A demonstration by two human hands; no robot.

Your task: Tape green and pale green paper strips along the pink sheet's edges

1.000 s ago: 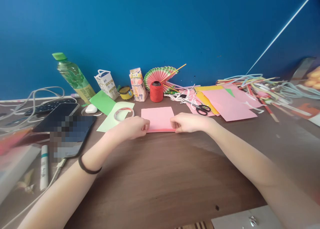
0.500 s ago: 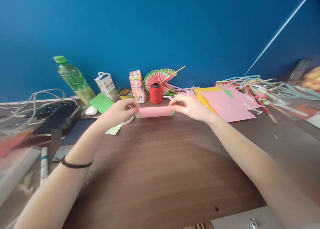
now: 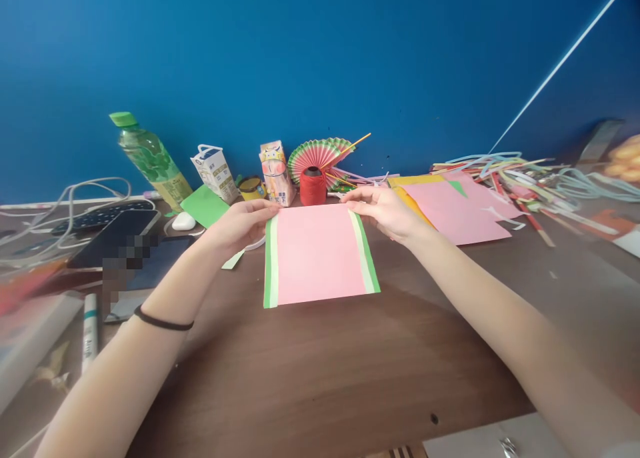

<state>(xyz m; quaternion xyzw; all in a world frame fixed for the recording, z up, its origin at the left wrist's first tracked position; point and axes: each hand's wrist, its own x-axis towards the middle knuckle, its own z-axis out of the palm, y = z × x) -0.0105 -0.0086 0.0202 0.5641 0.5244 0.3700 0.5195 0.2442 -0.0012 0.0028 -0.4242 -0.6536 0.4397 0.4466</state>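
A pink paper sheet (image 3: 320, 255) with light and dark green strips along its left and right sides faces me above the brown table. Its top left corner is pinched in my left hand (image 3: 247, 225), and its top right corner in my right hand (image 3: 383, 211). Just behind the sheet stand a red thread spool (image 3: 313, 188) and a pleated pink and green fan (image 3: 317, 157) with an orange stick. A decorated carton (image 3: 275, 173) is beyond my left fingertips.
On the left are a green bottle (image 3: 153, 158), a milk carton (image 3: 216, 173), green paper (image 3: 204, 207), phones and a marker (image 3: 89, 331). Pink sheets (image 3: 455, 211) and a pile of paper strips (image 3: 530, 178) lie at the right.
The paper between my hands was seen as a narrow curved band; now its broad face shows, spread downward toward me. Both hands have stayed at nearly the same place, still gripping it.
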